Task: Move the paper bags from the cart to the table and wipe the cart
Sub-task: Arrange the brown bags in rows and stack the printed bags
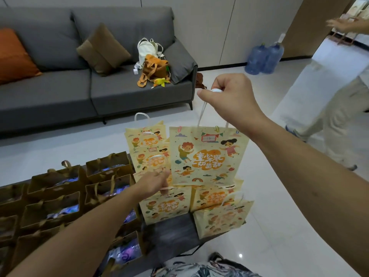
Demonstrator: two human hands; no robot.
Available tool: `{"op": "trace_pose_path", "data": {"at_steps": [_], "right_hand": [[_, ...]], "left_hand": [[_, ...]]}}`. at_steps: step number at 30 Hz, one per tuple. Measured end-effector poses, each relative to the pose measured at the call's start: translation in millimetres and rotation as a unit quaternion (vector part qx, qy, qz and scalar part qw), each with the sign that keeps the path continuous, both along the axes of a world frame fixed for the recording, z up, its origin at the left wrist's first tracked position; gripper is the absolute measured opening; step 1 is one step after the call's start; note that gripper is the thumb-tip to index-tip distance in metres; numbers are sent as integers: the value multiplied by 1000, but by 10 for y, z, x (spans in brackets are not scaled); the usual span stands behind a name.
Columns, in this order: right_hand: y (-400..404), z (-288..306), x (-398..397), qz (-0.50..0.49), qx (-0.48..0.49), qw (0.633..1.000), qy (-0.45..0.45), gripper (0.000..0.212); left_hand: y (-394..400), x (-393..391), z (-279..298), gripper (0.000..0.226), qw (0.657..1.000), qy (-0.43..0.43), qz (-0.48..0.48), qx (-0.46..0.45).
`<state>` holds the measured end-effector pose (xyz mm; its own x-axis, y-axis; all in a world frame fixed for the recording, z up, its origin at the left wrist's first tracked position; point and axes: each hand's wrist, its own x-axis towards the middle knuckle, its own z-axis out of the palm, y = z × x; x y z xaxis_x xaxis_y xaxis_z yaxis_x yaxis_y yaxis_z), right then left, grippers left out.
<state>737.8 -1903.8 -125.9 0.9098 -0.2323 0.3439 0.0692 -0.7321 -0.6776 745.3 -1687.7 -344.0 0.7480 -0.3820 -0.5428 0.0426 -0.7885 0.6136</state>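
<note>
Left hand (153, 181) pinches a bag handle (166, 188); right hand (225, 96) grips the lifted bag (207, 154), which may swing and topple the standing bags (221, 218).

Counts, relative to the sofa (95, 80): six yellow cartoon bags (207, 154) in front; two blue water jugs (263, 58) right; two cushions (103, 48) on it.

Yellow paper bag (207, 156) (cartoon print) hanging from right hand (229, 96)

Matt paper bags (207, 156), glossy floor (279, 226)
</note>
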Motion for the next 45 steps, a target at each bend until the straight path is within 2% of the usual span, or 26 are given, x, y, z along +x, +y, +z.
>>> {"op": "trace_pose_path", "data": {"at_steps": [2,4,7,8,13,16,24,30,39,45], "right_hand": [[-47,36,6,16,4,1000,-10,34],[-113,99,13,38,18,999,-20,35],[-262,219,11,59,30,997,-44,29],[-324,264,4,63,34,996,-58,29],[-579,527,-51,98,61,985,-127,33],[-671,777,-115,129,98,974,-159,31],[-789,1426,-240,191,186,944,-195,45],[-565,1760,-319,238,223,923,-203,47],[87,1911,-536,299,189,913,-201,40],[443,1579,-613,337,138,917,-162,37]], "left_hand": [[-28,-76,53,77,999,39,-6,15],[-76,-108,101,65,998,61,30,-1],[-243,-98,315,34,994,26,109,-13],[-315,-92,425,30,992,5,124,-8],[-559,27,1126,33,975,-155,138,74],[-548,1,1479,26,957,-195,202,77],[-320,-370,2227,23,914,-241,321,60],[-41,-673,2511,26,864,-264,427,39],[582,-1385,2744,23,810,-296,506,-14],[893,-1789,2893,19,772,-317,544,-80]]}}
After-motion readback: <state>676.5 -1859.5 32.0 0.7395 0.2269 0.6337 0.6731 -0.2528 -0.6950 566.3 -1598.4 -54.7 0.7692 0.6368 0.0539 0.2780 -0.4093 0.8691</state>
